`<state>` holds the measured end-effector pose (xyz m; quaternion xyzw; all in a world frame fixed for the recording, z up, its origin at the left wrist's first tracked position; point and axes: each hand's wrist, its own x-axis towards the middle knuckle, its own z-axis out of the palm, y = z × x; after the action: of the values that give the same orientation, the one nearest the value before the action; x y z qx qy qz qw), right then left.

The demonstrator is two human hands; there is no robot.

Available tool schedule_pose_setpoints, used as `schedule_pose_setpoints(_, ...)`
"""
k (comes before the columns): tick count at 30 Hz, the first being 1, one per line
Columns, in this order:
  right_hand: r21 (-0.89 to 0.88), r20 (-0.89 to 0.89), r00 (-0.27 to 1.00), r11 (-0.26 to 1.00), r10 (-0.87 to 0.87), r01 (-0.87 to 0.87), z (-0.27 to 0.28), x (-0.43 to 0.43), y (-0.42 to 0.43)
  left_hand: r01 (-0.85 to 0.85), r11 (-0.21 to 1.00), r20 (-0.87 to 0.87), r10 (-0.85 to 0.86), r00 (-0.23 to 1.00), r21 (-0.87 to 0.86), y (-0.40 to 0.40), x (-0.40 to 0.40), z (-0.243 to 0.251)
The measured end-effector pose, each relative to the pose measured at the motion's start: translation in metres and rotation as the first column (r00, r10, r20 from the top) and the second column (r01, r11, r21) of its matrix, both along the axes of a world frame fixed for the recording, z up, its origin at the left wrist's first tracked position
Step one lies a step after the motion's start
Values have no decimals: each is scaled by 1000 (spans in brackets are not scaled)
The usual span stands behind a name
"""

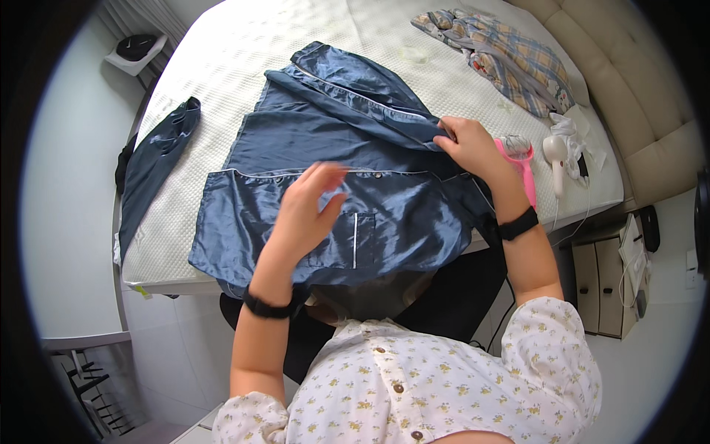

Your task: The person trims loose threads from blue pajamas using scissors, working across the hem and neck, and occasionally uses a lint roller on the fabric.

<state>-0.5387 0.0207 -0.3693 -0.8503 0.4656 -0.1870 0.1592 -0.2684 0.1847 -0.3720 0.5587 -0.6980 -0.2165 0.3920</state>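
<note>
A navy satin pyjama shirt (338,139) with white piping lies spread on the white quilted mattress (383,33), its front open. The near front panel carries a chest pocket (342,238), and its lower edge hangs over the mattress side. My right hand (468,144) pinches the far front panel near the collar end, thumb against fingers. Slightly blurred, my left hand (310,208) hovers above the near panel with fingers apart and nothing in it. Whether its fingertips brush the cloth I cannot tell.
Dark satin trousers (161,172), apparently folded, lie at the left edge. A pink lint roller (518,161) and a white corded handheld device (554,158) are right of my right hand. Behind them sits a crumpled plaid cloth (505,58), beside a padded headboard (621,72). A small cabinet (602,283) stands right.
</note>
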Motion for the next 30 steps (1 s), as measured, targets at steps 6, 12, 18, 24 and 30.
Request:
schedule_pose_setpoints(6,-117,35,942,937,335,-329,-1,3,56,268,915,528,-74,846,-303,-106,-48,-29)
schedule_pose_setpoints(12,-141,-75,945,935,317,-325,-22,-34,90,394,913,866,-280,413,108,-121,4,-48)
schedule_pose_setpoints(18,-80,-88,965,964,248,-255,-34,-68,98,55,998,962,-5,273,-10,-97,109,-28)
schedule_pose_setpoints(24,-33,-53,984,984,173,-175,-43,-88,106,-125,952,928,301,219,-279,-20,217,-8)
schedule_pose_setpoints(30,106,-47,994,990,95,-89,-50,-96,117,-225,886,777,464,425,-406,103,206,-39)
